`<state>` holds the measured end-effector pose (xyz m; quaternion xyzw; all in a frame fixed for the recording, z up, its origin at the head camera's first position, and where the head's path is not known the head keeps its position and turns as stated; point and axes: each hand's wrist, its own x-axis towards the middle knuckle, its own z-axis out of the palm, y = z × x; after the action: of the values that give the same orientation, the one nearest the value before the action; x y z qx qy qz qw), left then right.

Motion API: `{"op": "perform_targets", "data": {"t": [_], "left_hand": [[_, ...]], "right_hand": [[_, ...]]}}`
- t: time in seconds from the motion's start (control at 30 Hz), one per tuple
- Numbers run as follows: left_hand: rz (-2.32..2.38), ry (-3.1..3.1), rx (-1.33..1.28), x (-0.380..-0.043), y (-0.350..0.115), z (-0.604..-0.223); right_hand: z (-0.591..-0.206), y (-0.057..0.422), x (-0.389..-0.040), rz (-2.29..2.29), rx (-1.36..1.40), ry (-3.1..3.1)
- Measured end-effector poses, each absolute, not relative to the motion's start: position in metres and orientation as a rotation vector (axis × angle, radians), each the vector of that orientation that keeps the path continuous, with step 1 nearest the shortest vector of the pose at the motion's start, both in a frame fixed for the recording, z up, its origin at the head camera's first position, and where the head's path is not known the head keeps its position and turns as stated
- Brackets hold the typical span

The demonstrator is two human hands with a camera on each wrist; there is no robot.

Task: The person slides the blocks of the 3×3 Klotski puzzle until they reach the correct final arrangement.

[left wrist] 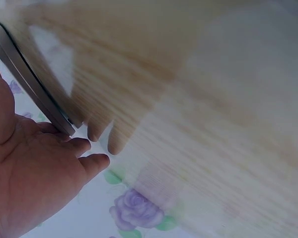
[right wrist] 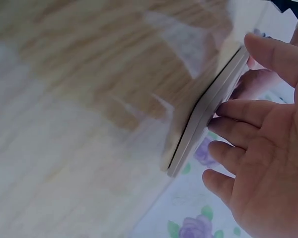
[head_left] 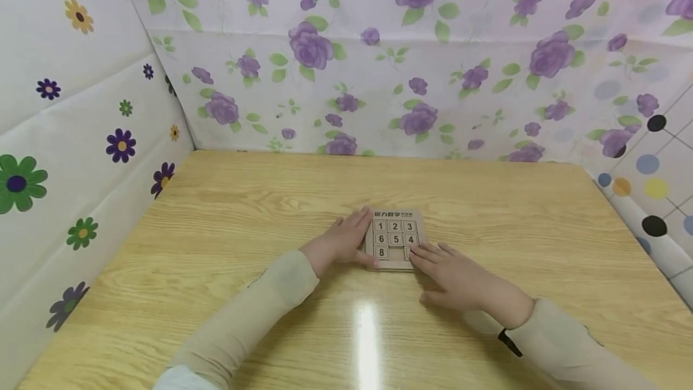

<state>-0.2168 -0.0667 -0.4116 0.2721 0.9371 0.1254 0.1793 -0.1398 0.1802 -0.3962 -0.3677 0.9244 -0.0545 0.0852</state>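
A flat sliding number puzzle (head_left: pixel 396 263) lies on the wooden table, its square tiles in a light frame with dark lettering along the top. Tiles 1, 2, 3 make the top row and 6, 5, 4 the middle one. In the bottom row, tile 8 (head_left: pixel 381 252) sits left of a gap. My left hand (head_left: pixel 342 242) holds the puzzle's left side, thumb at the near corner, fingers by the far one. Fingertips of my right hand (head_left: pixel 457 278) touch the bottom-right tile and hide most of it; those fingers are nearly straight. Both wrist views show the puzzle's thin edge (left wrist: pixel 32 82) (right wrist: pixel 203 111) beside the fingers.
The wooden table (head_left: pixel 260 197) carries a bright light reflection near its front. Behind it hangs a cloth (head_left: pixel 260 101) with purple flowers. Flowered cloth (head_left: pixel 97 197) lines the left side, and dotted cloth (head_left: pixel 639 221) lines the right.
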Motion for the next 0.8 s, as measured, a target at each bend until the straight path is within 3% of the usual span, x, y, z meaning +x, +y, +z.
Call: {"op": "perform_targets", "data": {"t": [0.8], "left_hand": [[0.362, 2.649, 0.757, -0.216, -0.066, -0.411]], "right_hand": [[-0.394, 0.16, -0.148, -0.252, -1.129, 2.656]]}}
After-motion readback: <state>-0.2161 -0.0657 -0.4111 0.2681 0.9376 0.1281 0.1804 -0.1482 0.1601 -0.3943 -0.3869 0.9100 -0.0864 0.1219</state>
